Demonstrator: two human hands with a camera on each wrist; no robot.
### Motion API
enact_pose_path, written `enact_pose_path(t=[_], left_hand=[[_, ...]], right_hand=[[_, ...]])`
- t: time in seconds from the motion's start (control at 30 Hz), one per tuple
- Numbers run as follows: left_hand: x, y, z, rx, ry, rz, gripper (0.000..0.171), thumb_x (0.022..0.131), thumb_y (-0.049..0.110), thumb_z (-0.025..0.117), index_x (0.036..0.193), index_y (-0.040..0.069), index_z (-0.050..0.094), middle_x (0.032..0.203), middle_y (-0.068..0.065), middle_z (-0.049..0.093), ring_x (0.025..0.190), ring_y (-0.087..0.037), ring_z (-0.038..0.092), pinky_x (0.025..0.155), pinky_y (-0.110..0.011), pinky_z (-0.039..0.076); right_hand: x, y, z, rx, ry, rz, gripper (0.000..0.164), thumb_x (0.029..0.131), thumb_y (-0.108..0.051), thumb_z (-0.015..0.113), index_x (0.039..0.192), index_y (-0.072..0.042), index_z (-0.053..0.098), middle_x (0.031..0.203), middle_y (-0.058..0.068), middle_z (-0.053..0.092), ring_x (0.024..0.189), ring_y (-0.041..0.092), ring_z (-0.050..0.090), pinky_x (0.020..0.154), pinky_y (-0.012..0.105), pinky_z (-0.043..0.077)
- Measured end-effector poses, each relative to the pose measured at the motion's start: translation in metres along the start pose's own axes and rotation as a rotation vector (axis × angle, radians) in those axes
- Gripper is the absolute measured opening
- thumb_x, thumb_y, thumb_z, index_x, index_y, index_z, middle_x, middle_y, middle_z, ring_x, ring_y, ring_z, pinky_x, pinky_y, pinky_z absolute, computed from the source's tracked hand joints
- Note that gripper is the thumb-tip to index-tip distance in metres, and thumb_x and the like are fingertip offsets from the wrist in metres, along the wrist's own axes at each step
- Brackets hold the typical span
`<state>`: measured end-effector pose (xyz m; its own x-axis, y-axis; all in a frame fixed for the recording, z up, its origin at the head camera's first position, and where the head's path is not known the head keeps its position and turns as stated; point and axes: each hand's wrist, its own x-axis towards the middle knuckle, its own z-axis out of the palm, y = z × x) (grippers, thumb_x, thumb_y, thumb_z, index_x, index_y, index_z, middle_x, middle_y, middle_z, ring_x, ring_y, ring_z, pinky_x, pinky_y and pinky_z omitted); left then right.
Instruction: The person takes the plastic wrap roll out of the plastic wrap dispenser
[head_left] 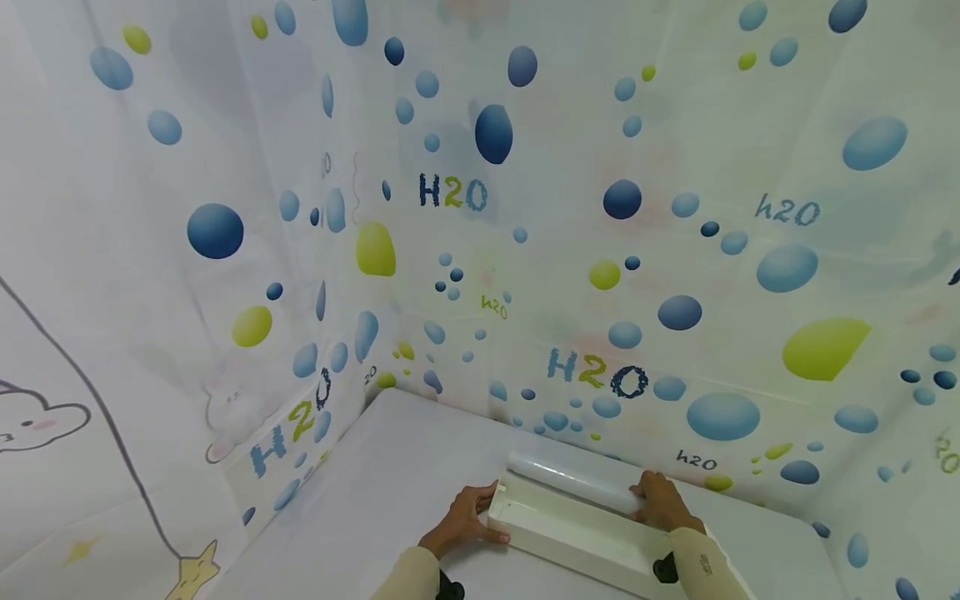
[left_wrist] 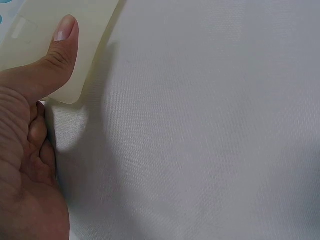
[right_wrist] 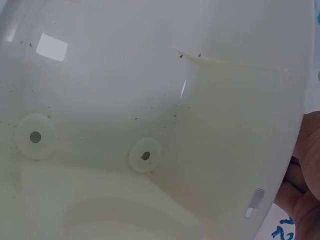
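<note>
A long cream plastic box (head_left: 581, 521), its inside showing, sits at an angle on the white surface. Along its far side runs a shiny whitish rounded piece (head_left: 573, 479), like a raised cover. My left hand (head_left: 465, 518) grips the box's left end; in the left wrist view the thumb (left_wrist: 65, 47) lies across its cream wall and the other fingers curl beneath. My right hand (head_left: 663, 500) holds the right end of the rounded piece from the far side. The right wrist view shows pale plastic with two round holes (right_wrist: 35, 137) and small dark specks, the fingers curled outside the edge.
White cloth (head_left: 420, 467) covers the surface. Curtain walls (head_left: 555, 250) printed with blue and green drops and H2O lettering rise close behind and at both sides. Black wrist devices (head_left: 665, 569) show at both sleeves.
</note>
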<state>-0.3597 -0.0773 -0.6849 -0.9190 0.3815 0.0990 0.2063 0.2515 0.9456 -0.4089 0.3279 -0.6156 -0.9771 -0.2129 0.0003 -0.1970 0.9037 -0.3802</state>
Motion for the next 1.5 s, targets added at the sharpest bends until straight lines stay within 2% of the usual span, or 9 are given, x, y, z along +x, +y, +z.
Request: enact_pose_path(t=[0.1,0.23,0.5,0.67,0.83,0.9,1.1,1.33,1.5], left_hand=[[-0.001,0.003,0.0,0.008,0.004,-0.006,0.106,0.073,0.022,0.105,0.158,-0.008,0.048,0.161,-0.025,0.053,0.147,-0.044,0.058,0.124,-0.05,0.049],[-0.003,0.011,0.0,0.026,-0.012,0.02,0.101,0.075,0.014,0.102,0.157,-0.011,0.047,0.161,-0.029,0.052,0.147,-0.047,0.058,0.123,-0.05,0.05],[-0.006,0.021,0.001,-0.008,0.002,-0.008,0.098,0.076,0.0,0.099,0.158,-0.009,0.046,0.163,-0.026,0.052,0.149,-0.047,0.056,0.123,-0.056,0.047],[-0.007,0.02,0.001,0.012,-0.011,0.016,0.098,0.077,0.005,0.1,0.157,-0.011,0.046,0.162,-0.028,0.052,0.147,-0.049,0.057,0.122,-0.056,0.049],[-0.007,0.014,-0.001,0.081,-0.025,0.083,0.1,0.079,0.017,0.101,0.156,-0.015,0.045,0.16,-0.031,0.052,0.145,-0.046,0.06,0.12,-0.048,0.054],[-0.007,0.014,-0.002,0.074,-0.026,0.086,0.099,0.079,0.016,0.101,0.156,-0.015,0.045,0.16,-0.031,0.051,0.145,-0.046,0.06,0.121,-0.049,0.053],[-0.005,0.021,0.004,0.019,-0.024,0.023,0.099,0.077,0.006,0.1,0.157,-0.013,0.044,0.162,-0.03,0.05,0.147,-0.049,0.057,0.123,-0.058,0.047],[-0.004,0.016,0.004,0.086,-0.025,0.064,0.103,0.079,0.02,0.101,0.157,-0.015,0.043,0.161,-0.032,0.05,0.145,-0.05,0.058,0.12,-0.053,0.053],[-0.003,0.013,-0.003,0.079,-0.008,0.021,0.106,0.077,0.02,0.103,0.158,-0.014,0.043,0.161,-0.031,0.051,0.145,-0.051,0.057,0.121,-0.059,0.05]], right_hand=[[0.001,0.004,0.003,-0.008,0.006,-0.02,0.056,0.071,-0.004,0.101,0.116,0.016,0.074,0.1,0.016,0.072,0.092,0.034,0.068,0.085,0.049,0.06],[0.0,0.006,0.004,-0.011,-0.012,-0.014,0.053,0.074,-0.003,0.099,0.116,0.016,0.073,0.098,0.015,0.069,0.091,0.033,0.067,0.085,0.049,0.06],[-0.006,-0.001,-0.001,0.012,-0.019,-0.042,0.046,0.076,-0.002,0.097,0.111,0.011,0.07,0.099,0.016,0.068,0.092,0.032,0.064,0.085,0.052,0.059],[-0.01,0.001,0.002,-0.016,-0.001,-0.074,0.047,0.075,-0.002,0.097,0.112,0.013,0.072,0.1,0.018,0.069,0.091,0.035,0.065,0.084,0.055,0.059],[-0.012,-0.002,0.0,-0.012,0.004,-0.081,0.048,0.075,-0.001,0.097,0.114,0.013,0.073,0.098,0.015,0.069,0.089,0.033,0.065,0.083,0.051,0.059],[-0.011,-0.005,-0.002,-0.006,-0.002,-0.068,0.049,0.076,-0.002,0.097,0.116,0.013,0.072,0.099,0.014,0.069,0.091,0.033,0.065,0.085,0.052,0.06],[-0.014,-0.004,-0.008,-0.054,-0.026,0.0,0.057,0.077,-0.008,0.098,0.125,0.012,0.072,0.11,0.017,0.071,0.103,0.035,0.067,0.1,0.058,0.059],[-0.024,-0.015,-0.026,-0.032,-0.019,-0.027,0.071,0.076,-0.016,0.101,0.132,0.014,0.07,0.12,0.022,0.071,0.114,0.042,0.065,0.108,0.063,0.055],[-0.022,-0.033,-0.034,0.013,-0.064,0.017,0.078,0.085,-0.026,0.095,0.144,0.013,0.062,0.138,0.029,0.067,0.128,0.047,0.061,0.116,0.066,0.05]])
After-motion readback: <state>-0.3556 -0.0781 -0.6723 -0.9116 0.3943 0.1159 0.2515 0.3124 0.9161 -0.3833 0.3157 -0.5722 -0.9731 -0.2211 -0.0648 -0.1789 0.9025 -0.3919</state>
